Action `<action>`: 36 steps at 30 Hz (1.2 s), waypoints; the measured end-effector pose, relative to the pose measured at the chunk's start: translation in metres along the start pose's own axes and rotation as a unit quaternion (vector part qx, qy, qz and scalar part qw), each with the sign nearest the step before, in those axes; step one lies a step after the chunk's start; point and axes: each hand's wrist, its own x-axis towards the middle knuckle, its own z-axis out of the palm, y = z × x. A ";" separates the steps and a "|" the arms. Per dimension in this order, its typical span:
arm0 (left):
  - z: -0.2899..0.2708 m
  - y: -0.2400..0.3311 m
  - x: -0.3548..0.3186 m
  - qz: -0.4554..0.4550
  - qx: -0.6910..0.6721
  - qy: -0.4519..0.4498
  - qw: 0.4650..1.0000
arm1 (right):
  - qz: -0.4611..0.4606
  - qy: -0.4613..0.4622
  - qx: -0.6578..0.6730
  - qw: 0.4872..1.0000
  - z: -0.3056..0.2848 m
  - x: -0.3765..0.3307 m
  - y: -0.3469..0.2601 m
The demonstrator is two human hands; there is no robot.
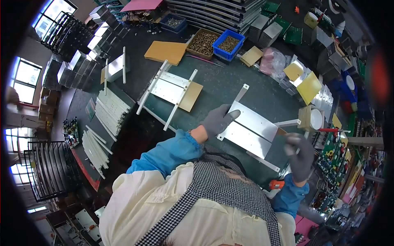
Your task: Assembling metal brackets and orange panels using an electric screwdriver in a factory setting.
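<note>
Silver metal panels (254, 125) lie side by side on the dark green table in front of me, with narrow metal strips set across their ends. My left hand (218, 120), in a grey glove, is closed around the strip (243, 93) at the panels' left end. Off the right end of the panels hovers my right hand (301, 155), also gloved in grey; motion smears its fingers, so a hold cannot be made out. An orange-handled tool (276, 184) lies by my right forearm.
A similar assembly of panels and strips (170, 88) rests further left, partly over a brown board (191, 96). Behind stand a blue bin (229, 44) and a cardboard box (203, 42) of small metal parts. White strips (108, 108) are stacked at left; a white roll (316, 119) sits right.
</note>
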 end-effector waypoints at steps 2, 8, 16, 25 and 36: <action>-0.002 -0.002 0.002 0.006 0.028 -0.001 1.000 | -0.150 -0.153 -0.096 0.972 0.016 0.007 0.002; 0.005 -0.013 0.006 0.034 -0.040 0.007 0.999 | -0.229 -0.210 -0.204 0.929 0.050 0.012 0.025; 0.002 -0.005 0.002 0.030 -0.004 0.016 0.999 | -0.255 -0.203 -0.232 0.916 0.055 0.002 0.030; -0.054 -0.010 0.021 0.056 0.015 0.007 0.998 | -0.247 -0.230 -0.267 0.903 0.057 0.001 0.021; -0.391 -0.112 0.234 -0.301 0.315 0.301 0.848 | -0.108 -0.258 -0.304 0.911 0.064 0.001 0.020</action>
